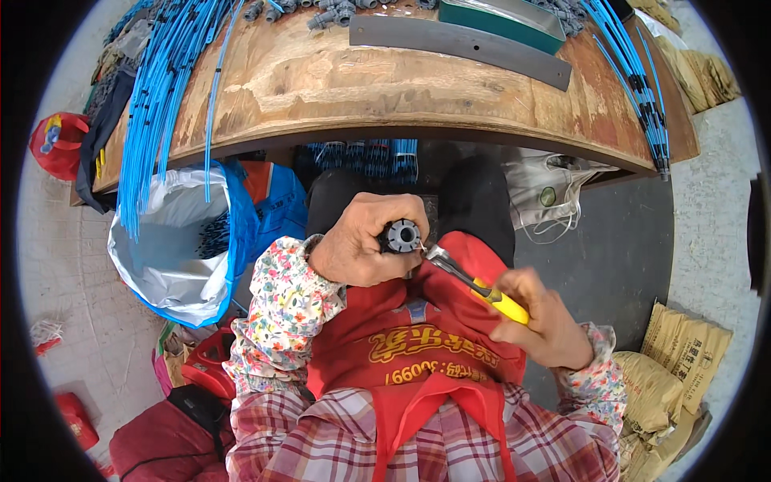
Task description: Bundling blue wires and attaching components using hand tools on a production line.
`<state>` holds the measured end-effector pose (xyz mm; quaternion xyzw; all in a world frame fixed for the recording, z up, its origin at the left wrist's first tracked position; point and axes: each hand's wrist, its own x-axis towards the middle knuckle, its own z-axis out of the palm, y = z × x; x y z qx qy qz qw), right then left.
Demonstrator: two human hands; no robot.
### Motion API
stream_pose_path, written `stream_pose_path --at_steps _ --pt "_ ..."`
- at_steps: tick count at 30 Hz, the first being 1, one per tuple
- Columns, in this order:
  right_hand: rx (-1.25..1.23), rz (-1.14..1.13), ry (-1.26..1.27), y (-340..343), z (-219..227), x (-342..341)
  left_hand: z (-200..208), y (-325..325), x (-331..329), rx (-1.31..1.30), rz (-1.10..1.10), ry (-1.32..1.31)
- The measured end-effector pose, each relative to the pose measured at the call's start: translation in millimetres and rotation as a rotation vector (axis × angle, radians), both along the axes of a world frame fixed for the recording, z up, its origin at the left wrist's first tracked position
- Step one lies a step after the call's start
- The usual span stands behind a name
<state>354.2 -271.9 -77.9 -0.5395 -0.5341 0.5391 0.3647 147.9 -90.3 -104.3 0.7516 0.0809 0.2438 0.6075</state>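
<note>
In front of my lap, my left hand [356,243] is wrapped round a black round fitting [393,238]. The fitting's end faces up, showing a notched grey ring with a hole in the middle. My right hand [546,320], slightly blurred, grips yellow-handled pliers [504,303]. Their metal jaws reach up to the left hand's fingers, just beside the fitting. A thin bit of something shows at the jaw tips, too small to name. The rest of the fitting is hidden inside my left fist.
A wooden table [297,88] curves across ahead, with blue cable ties [165,96] hanging over its left edge. On it lie a grey metal bar [474,58], a green tray [506,28] and grey fittings [333,14]. A white-lined blue bag [173,281] stands at left.
</note>
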Motion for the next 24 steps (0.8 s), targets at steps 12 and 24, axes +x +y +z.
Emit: stream_pose_path --at_steps 12,24 --pt "0.128 0.105 -0.301 13 -3 8 -11 9 8 -0.144 -0.047 -0.045" --pt "-0.517 0.072 0.732 12 -9 24 -13 12 6 -0.190 -0.071 -0.102"
